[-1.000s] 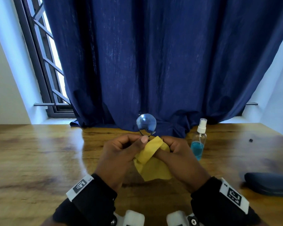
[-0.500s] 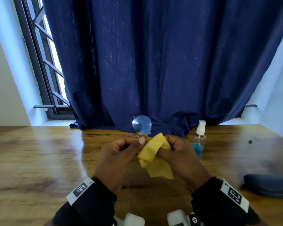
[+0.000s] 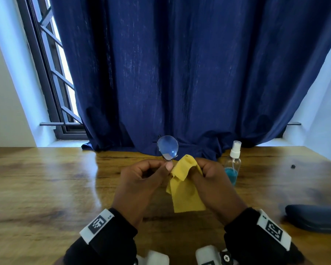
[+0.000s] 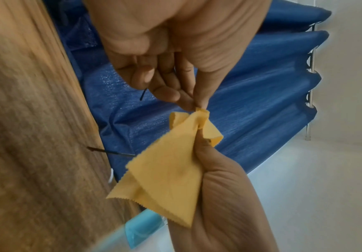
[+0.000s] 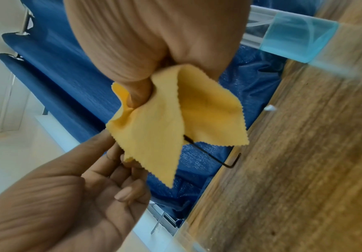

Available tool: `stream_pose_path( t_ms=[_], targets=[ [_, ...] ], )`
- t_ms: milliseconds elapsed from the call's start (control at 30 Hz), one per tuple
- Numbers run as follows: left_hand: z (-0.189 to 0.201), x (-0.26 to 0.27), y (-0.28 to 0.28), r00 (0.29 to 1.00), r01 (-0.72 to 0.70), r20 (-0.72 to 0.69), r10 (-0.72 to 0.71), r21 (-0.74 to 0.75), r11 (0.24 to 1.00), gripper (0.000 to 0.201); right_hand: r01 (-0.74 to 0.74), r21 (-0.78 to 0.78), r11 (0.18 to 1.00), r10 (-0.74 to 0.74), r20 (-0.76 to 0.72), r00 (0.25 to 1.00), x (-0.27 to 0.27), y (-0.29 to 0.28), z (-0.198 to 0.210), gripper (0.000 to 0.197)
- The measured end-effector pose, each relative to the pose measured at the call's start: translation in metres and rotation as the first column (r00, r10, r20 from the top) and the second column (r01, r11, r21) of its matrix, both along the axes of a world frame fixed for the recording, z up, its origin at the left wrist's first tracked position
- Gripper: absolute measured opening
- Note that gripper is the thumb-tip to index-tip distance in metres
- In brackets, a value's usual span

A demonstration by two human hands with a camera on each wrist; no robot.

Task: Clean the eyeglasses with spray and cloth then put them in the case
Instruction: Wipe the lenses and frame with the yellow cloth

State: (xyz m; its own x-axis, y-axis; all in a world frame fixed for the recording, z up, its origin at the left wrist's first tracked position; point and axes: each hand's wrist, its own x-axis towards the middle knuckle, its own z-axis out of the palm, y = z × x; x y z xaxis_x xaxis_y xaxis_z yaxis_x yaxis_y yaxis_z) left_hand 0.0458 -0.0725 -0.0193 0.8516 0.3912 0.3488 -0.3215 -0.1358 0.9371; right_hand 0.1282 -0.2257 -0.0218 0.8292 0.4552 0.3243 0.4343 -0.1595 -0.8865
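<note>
My left hand (image 3: pixel 153 175) pinches the eyeglasses (image 3: pixel 168 148) by the frame just below one round lens, which stands up above my knuckles. The other lens is hidden inside the yellow cloth (image 3: pixel 185 190), which my right hand (image 3: pixel 208 175) pinches around it between thumb and fingers. In the left wrist view the cloth (image 4: pixel 165 168) hangs from that pinch, with a thin dark temple arm (image 4: pixel 110 152) sticking out beside it. The right wrist view shows the cloth (image 5: pixel 175 119) and a bent temple tip (image 5: pixel 229 163) below it. Both hands hover over the wooden table (image 3: pixel 46 188).
A clear spray bottle (image 3: pixel 232 165) with blue liquid and a white nozzle stands just right of my right hand. A dark glasses case (image 3: pixel 315 219) lies at the table's right edge. A blue curtain (image 3: pixel 180 73) hangs behind, and a small black object (image 3: pixel 293 166) lies far right.
The glasses and both hands have shifted slightly left and nearer, and more of the cloth now hangs down below my right hand. Both grips stay the same.
</note>
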Motion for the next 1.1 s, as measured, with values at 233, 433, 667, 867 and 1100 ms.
stream_pose_path(
  t_ms=[233,433,667,867,1100],
  targets=[
    [0.002,-0.001,0.008,1.0,-0.007,-0.01,0.007,0.02,1.0,0.014,-0.121,0.046,0.992,0.122,-0.027,0.992,-0.006,0.0,0.005,0.019],
    [0.001,0.001,0.002,0.986,0.119,-0.108,-0.125,-0.062,0.991,0.019,-0.147,0.058,0.987,0.15,-0.058,0.987,-0.008,0.0,0.004,0.015],
    [0.0,0.002,0.007,0.967,0.181,-0.141,-0.211,-0.2,0.963,0.027,-0.207,0.083,0.975,0.214,-0.087,0.973,-0.01,0.001,0.006,0.015],
    [0.001,0.002,0.011,0.974,0.16,-0.117,-0.195,-0.255,0.954,0.039,-0.184,0.198,0.963,0.218,-0.168,0.961,-0.011,0.002,0.006,0.015],
    [-0.001,0.005,0.008,0.989,0.1,-0.074,-0.125,-0.271,0.957,0.036,0.003,0.377,0.926,0.127,-0.318,0.94,-0.011,0.005,0.004,0.003]
  ],
)
